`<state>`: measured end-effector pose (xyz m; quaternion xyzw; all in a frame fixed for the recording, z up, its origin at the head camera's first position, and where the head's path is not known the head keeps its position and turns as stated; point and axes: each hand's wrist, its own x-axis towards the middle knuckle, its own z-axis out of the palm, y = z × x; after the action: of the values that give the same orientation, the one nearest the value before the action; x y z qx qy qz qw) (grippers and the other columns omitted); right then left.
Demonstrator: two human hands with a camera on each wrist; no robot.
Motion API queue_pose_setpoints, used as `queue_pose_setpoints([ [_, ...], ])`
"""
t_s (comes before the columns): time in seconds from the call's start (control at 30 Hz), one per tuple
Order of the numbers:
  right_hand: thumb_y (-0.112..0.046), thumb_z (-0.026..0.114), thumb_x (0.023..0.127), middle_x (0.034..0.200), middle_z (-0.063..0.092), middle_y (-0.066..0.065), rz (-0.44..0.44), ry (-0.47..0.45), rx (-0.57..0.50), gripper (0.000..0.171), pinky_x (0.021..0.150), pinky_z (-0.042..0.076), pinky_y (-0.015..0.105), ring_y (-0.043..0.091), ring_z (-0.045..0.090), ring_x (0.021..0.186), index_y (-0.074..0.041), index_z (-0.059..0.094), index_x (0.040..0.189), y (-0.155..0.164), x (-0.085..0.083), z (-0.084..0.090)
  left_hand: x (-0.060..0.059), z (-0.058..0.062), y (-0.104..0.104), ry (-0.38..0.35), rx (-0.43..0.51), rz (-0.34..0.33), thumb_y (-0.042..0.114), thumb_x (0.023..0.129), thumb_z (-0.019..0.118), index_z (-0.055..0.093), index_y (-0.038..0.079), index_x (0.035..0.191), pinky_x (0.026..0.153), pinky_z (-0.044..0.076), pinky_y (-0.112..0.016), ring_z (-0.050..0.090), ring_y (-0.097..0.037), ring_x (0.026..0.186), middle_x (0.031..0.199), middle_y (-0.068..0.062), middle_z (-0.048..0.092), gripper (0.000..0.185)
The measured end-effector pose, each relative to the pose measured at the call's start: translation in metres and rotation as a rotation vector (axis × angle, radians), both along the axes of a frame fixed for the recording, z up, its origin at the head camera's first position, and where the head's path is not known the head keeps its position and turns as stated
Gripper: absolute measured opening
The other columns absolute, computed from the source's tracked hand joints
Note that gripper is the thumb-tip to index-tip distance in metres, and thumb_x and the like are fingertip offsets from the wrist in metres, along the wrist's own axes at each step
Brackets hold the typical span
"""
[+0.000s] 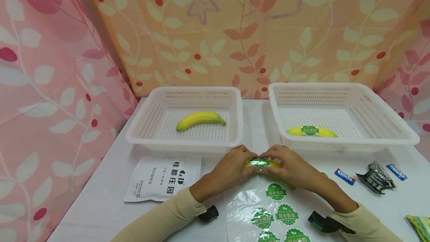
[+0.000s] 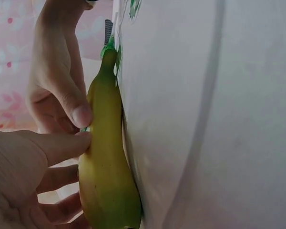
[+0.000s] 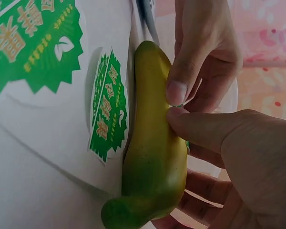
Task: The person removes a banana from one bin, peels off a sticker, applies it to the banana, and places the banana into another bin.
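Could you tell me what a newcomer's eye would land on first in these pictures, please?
Probably the two hands, left hand and right hand, meeting at the table's front edge, thumbs pressing a green sticker onto a yellow banana. Next, the two white baskets behind: the left basket holds a plain banana, the right basket a stickered banana.

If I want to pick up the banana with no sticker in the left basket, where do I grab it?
Grab the banana around its thick middle, coming straight down from above. It lies flat on its side in the left basket, whose walls would likely block a sideways reach. The middle is the fattest part, so fingers wrap well there; the ends taper and would probably slip or tip.
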<state>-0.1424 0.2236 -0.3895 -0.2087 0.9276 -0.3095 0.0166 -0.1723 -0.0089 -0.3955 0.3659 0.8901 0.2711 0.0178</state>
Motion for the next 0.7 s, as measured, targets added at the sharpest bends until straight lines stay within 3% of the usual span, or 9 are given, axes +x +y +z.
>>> queue_pose_setpoints([
  [0.2, -0.031, 0.083, 0.092, 0.111, 0.069, -0.008, 0.001, 0.064, 0.074, 0.036, 0.091, 0.055, 0.041, 0.012, 0.062, 0.102, -0.014, 0.077, 0.123, -0.004, 0.003, 0.001, -0.002, 0.001, 0.0, 0.003, -0.015, -0.015, 0.026, 0.097, 0.079, 0.077, 0.012, 0.128, 0.079, 0.047, -0.019, 0.059, -0.007, 0.097, 0.112, 0.0, 0.071, 0.034],
  [0.4, -0.035, 0.083, 0.092, 0.111, 0.069, -0.009, -0.003, 0.065, 0.103, 0.036, 0.089, 0.056, 0.04, 0.011, 0.062, 0.101, -0.015, 0.077, 0.122, -0.005, 0.003, 0.002, -0.002, 0.0, 0.001, 0.032, -0.013, -0.019, 0.025, 0.095, 0.082, 0.078, 0.01, 0.124, 0.078, 0.047, -0.018, 0.06, -0.009, 0.096, 0.111, -0.002, 0.072, 0.033],
  [0.57, -0.042, 0.084, 0.09, 0.112, 0.068, -0.005, -0.015, 0.007, 0.129, 0.051, 0.089, 0.055, 0.043, 0.013, 0.061, 0.1, -0.011, 0.073, 0.128, 0.001, 0.004, 0.006, -0.002, 0.0, 0.001, 0.04, -0.015, -0.01, 0.025, 0.094, 0.083, 0.078, 0.01, 0.123, 0.077, 0.047, -0.018, 0.06, -0.009, 0.094, 0.11, -0.002, 0.072, 0.034],
  [0.7, -0.041, 0.086, 0.088, 0.108, 0.067, -0.006, -0.025, -0.068, 0.109, 0.053, 0.086, 0.054, 0.04, 0.012, 0.06, 0.097, -0.008, 0.072, 0.127, 0.008, 0.006, 0.007, 0.003, 0.004, 0.003, 0.07, -0.037, 0.001, 0.028, 0.095, 0.083, 0.075, 0.01, 0.128, 0.084, 0.05, -0.02, 0.062, -0.01, 0.1, 0.114, -0.002, 0.071, 0.039],
])
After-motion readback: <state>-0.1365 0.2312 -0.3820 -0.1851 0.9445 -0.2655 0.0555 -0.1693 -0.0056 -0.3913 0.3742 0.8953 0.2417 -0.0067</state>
